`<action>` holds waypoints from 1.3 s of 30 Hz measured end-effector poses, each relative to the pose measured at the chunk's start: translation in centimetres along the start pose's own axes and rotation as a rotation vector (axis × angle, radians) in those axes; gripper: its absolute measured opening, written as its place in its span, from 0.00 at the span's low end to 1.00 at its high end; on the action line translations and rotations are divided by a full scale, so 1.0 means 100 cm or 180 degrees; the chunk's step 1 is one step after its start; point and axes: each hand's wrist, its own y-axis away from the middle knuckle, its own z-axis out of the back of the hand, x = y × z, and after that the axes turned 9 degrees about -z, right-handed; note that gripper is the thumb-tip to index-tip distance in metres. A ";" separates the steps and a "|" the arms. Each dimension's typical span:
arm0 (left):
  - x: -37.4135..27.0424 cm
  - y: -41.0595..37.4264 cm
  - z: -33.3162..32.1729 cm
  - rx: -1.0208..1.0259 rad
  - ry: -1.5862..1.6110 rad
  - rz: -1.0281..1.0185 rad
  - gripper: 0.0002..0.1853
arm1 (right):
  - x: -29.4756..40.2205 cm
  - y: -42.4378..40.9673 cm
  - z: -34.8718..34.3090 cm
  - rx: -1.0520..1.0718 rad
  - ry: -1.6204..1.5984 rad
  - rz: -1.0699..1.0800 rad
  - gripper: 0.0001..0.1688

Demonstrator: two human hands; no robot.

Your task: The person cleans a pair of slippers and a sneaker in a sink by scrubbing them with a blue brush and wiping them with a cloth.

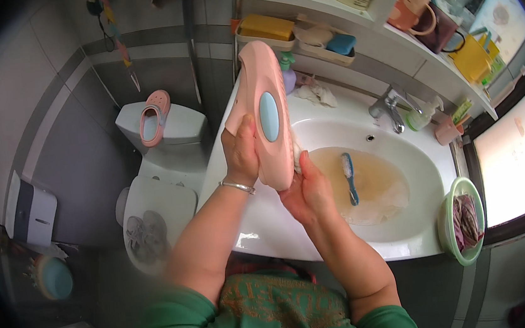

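Observation:
A pink foam clog (261,78) with a light blue oval on its side is held up on edge at the left of the basin. My left hand (242,154), with a silver bangle at the wrist, grips its near side, thumb on the side wall. At its lower end is my right hand (310,188), pressing a whitish cloth (296,149) to the far side; most of the cloth is hidden behind the clog. A blue-handled brush (350,179) lies in the cloudy brownish water (377,176) of the white washbasin (423,186).
Another pink clog (156,117) rests on the toilet tank (187,124). Grey shoes (148,234) lie on the toilet lid. A chrome faucet (394,104), a crumpled white cloth (317,94) and a soap pump bottle (423,115) line the basin's back. A green tub (446,227) holding cloth stands right.

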 end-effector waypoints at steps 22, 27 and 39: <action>0.050 -0.069 0.153 0.0852 -0.2922 -0.1158 0.09 | -0.054 -0.080 -0.023 -0.0146 0.4964 0.1119 0.16; 0.095 -0.082 0.202 0.1029 -0.3660 -0.0224 0.13 | -0.061 -0.077 -0.006 -0.0591 0.5192 0.1721 0.15; 0.167 -0.110 0.261 0.1804 -0.4405 0.1627 0.17 | -0.068 -0.080 -0.003 -0.0932 0.5628 0.1778 0.17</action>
